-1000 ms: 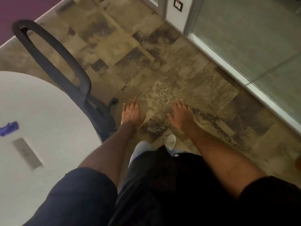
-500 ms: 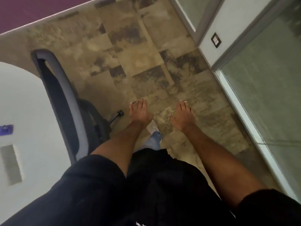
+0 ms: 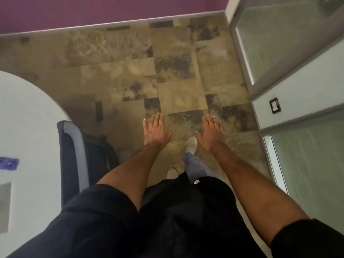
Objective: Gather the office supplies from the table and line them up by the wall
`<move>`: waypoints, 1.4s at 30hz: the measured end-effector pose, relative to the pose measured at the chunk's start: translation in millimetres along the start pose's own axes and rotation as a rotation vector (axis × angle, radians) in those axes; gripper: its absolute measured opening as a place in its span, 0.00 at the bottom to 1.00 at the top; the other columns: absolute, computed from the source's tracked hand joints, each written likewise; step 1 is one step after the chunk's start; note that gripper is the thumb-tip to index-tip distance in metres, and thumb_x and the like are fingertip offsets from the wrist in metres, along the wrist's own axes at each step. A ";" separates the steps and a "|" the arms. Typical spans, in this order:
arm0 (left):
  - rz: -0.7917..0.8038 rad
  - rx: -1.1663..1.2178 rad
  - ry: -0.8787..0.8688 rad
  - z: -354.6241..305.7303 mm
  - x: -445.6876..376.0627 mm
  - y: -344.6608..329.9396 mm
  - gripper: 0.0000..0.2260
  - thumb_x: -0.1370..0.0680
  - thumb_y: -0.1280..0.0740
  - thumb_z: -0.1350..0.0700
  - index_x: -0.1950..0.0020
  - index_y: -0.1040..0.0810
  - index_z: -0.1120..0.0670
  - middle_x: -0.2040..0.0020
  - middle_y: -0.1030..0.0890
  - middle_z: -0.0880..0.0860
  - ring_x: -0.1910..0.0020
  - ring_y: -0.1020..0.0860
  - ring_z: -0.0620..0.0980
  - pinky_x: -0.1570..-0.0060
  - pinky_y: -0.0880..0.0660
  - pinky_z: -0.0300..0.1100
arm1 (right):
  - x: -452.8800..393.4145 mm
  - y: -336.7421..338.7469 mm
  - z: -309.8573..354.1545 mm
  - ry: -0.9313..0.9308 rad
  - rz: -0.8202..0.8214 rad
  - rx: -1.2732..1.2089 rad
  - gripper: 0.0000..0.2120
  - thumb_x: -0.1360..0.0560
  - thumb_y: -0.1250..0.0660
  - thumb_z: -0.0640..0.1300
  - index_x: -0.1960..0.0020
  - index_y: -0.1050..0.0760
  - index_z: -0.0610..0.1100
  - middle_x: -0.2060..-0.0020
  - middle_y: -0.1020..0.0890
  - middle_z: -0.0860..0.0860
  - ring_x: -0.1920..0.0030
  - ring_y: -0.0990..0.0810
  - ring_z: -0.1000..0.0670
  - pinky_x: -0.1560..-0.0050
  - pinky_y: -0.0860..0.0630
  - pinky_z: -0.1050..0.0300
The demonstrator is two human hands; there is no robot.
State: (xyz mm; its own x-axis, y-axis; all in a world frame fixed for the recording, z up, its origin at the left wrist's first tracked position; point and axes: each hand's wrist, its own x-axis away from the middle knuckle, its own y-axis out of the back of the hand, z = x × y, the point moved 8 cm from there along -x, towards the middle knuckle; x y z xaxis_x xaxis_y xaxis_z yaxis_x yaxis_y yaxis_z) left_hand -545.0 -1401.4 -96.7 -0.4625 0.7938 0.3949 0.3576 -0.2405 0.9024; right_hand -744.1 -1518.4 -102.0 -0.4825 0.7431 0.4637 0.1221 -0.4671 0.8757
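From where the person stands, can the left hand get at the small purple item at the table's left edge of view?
Probably not without a step or turn. The left hand is held out open over the floor, and the dark office chair stands between it and the small purple item on the white round table.

No legible text; small white tag [image 3: 196, 182] on the dark clothing, blurred

I am seeing mottled, matt carpet tiles [image 3: 176, 75] showing under both of my hands. Left of my left hand [image 3: 155, 133], the table [image 3: 28, 118] is looking smooth and white. Right of my right hand [image 3: 212, 134], frosted glass panels [image 3: 307, 161] are sitting in pale smooth frames.
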 end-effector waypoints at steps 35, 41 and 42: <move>-0.320 0.284 0.960 404.7 -202.4 184.5 0.34 0.19 0.50 0.38 0.18 0.53 0.53 0.17 0.56 0.52 0.18 0.56 0.53 0.21 0.59 0.58 | -420.7 169.7 537.1 0.971 -0.015 0.424 0.37 0.19 0.45 0.62 0.17 0.52 0.45 0.17 0.49 0.47 0.17 0.52 0.44 0.19 0.48 0.44; -0.335 0.347 1.073 493.5 -192.1 203.4 0.34 0.19 0.49 0.39 0.18 0.52 0.53 0.17 0.55 0.52 0.18 0.55 0.53 0.21 0.59 0.58 | -438.3 158.1 661.0 1.057 0.012 0.450 0.38 0.19 0.43 0.61 0.17 0.52 0.44 0.17 0.50 0.45 0.17 0.52 0.43 0.19 0.48 0.42; -0.336 0.350 1.096 504.1 -187.2 202.8 0.33 0.19 0.48 0.39 0.18 0.52 0.53 0.17 0.55 0.52 0.18 0.54 0.53 0.21 0.58 0.58 | -435.7 154.5 680.4 1.087 0.013 0.459 0.38 0.19 0.43 0.61 0.17 0.52 0.44 0.17 0.50 0.46 0.17 0.52 0.43 0.19 0.48 0.42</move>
State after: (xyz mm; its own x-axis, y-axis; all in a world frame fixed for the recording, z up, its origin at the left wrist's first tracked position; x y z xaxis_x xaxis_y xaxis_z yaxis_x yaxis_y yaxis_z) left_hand 23.1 -1317.3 -74.6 -0.9593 -0.1516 0.2383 0.2088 0.1874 0.9598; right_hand 75.1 -1588.3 -77.1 -0.9370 -0.1626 0.3091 0.3262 -0.0908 0.9409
